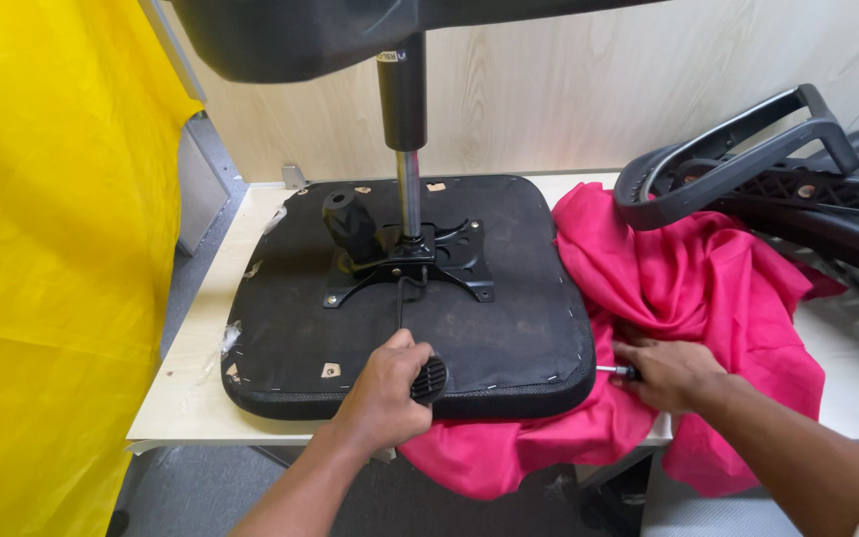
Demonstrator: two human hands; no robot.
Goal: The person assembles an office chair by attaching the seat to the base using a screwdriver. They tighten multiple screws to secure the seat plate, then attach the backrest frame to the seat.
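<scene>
our left hand (387, 390) has its grip closed around the ribbed black paddle handle (429, 379) at the end of the thin lever rod (401, 310), right at the front edge of the seat. the upturned chair seat (509, 298) lies flat on the light wooden table (213, 333), underside up, black fabric stapled round the rim. the lever rod runs from the handle back to the black metal mechanism plate (439, 259) bolted at the seat's middle. the gas lift column (406, 129) stands upright out of that plate, chrome below, black sleeve above, and meets the chair base (290, 35) at the top of view. a black knob (348, 221) sits just left of the column on the plate.

our right hand (670, 373) has its grip clenched on a small tool (616, 372); only a short metal tip and dark collar show, pointing at the seat's right edge. can't tell what kind of tool. the hand rests on the pink cloth (693, 278), which is bunched under the seat's right side and hangs off the table front. black plastic chair parts (748, 159) lie on the cloth at far right. a yellow sheet (52, 259) hangs at left.
</scene>
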